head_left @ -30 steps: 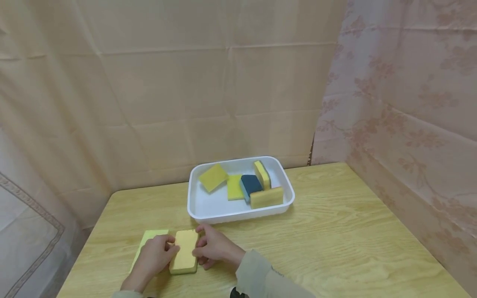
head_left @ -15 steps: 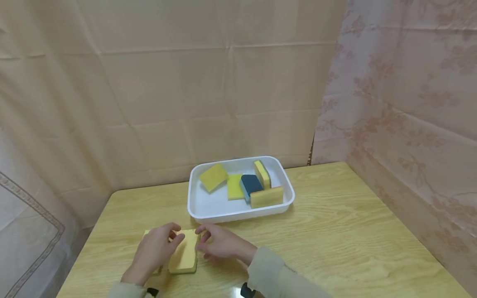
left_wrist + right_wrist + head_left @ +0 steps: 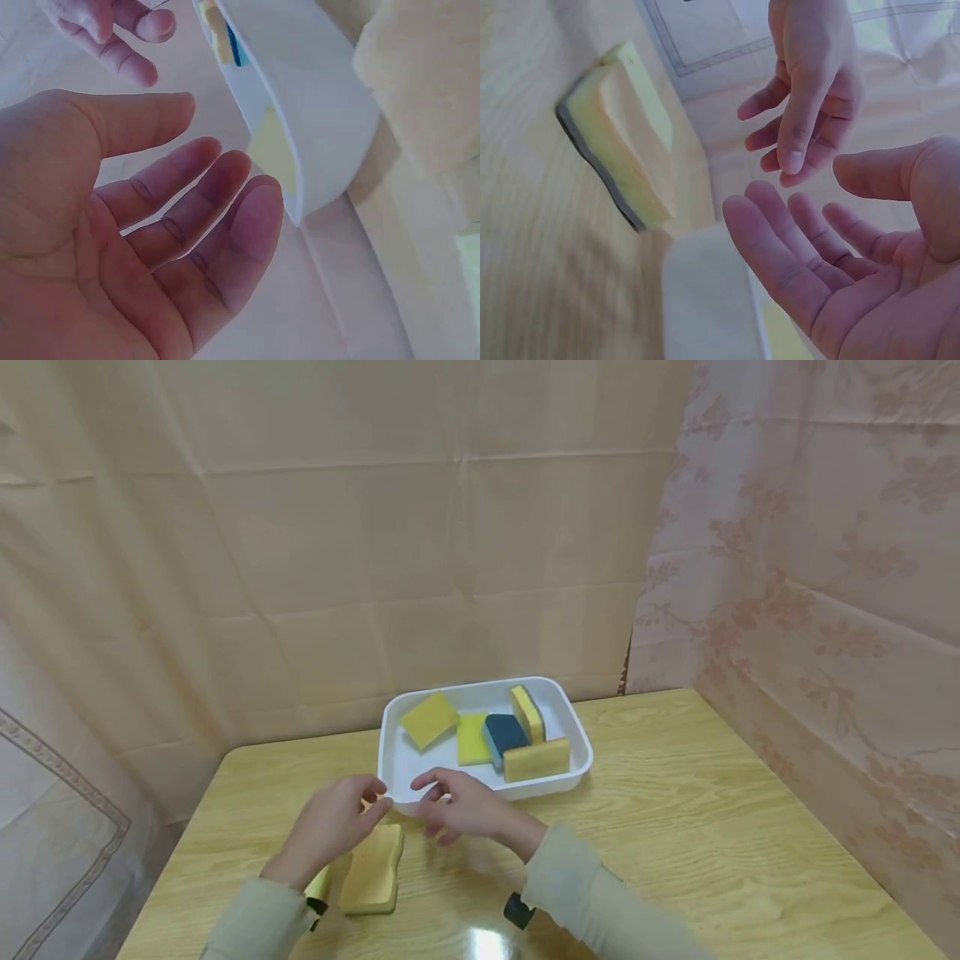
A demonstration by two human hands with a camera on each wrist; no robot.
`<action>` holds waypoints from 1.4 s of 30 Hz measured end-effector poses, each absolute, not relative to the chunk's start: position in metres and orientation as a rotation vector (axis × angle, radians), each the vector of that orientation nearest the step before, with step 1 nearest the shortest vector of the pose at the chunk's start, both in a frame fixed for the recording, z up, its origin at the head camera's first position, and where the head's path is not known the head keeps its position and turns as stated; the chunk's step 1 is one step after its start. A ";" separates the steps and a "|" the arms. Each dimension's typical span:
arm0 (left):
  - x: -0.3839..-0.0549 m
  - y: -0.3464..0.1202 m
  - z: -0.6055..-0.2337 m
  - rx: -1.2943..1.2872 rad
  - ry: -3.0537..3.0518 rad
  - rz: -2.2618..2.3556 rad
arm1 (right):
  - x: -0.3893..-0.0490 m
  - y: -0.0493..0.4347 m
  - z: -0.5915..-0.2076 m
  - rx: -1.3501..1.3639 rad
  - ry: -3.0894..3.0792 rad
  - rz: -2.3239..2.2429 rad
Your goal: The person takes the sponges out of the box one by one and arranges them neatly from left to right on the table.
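Note:
A yellow sponge (image 3: pixel 372 877) with wavy sides lies flat on the table in the head view. Its dark scouring layer faces down in the right wrist view, where the sponge (image 3: pixel 622 142) shows from the side. My left hand (image 3: pixel 333 818) hovers above its far end, fingers loosely bent, holding nothing. To the right, my right hand (image 3: pixel 468 810) hangs in the air over the front rim of the white tray (image 3: pixel 450 795), its fingers relaxed and apart. Beneath my left wrist another yellow piece (image 3: pixel 318 887) is mostly hidden.
Inside the tray lie a tilted yellow sponge (image 3: pixel 430 720), a flat yellow one (image 3: pixel 472 739), a dark blue one (image 3: pixel 505 732) and two yellow ones on edge, the nearer sponge (image 3: pixel 537 760) by the front wall. Cloth curtains (image 3: pixel 337 543) hang behind the wooden table (image 3: pixel 712 835).
Both hands have let go of the wavy sponge and risen away toward the tray, the right one also moving rightward. The sponge stays where it was on the table.

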State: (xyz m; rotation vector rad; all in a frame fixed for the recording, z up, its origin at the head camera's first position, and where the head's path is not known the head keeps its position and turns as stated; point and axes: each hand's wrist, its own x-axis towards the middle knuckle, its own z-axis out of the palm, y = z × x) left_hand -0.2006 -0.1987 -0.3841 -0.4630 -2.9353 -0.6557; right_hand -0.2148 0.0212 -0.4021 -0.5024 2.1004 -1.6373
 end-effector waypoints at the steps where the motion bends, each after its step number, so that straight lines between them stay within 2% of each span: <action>1: -0.203 -0.198 -0.382 -0.474 -2.936 -0.655 | -0.217 0.023 -0.401 -0.497 2.114 -1.639; 15: -0.239 -0.187 -0.375 -0.577 -2.927 -0.620 | -0.254 0.037 -0.403 -0.316 2.024 -1.810; 27: -0.272 -0.179 -0.374 -0.596 -2.974 -0.517 | -0.280 0.045 -0.405 -0.044 1.753 -1.990; 36: -0.302 -0.173 -0.370 -0.845 -2.910 -0.153 | -0.300 0.040 -0.409 0.062 1.492 -2.109; 42: -0.321 -0.164 -0.368 -0.775 -3.041 -0.137 | -0.309 0.034 -0.415 0.146 1.372 -2.141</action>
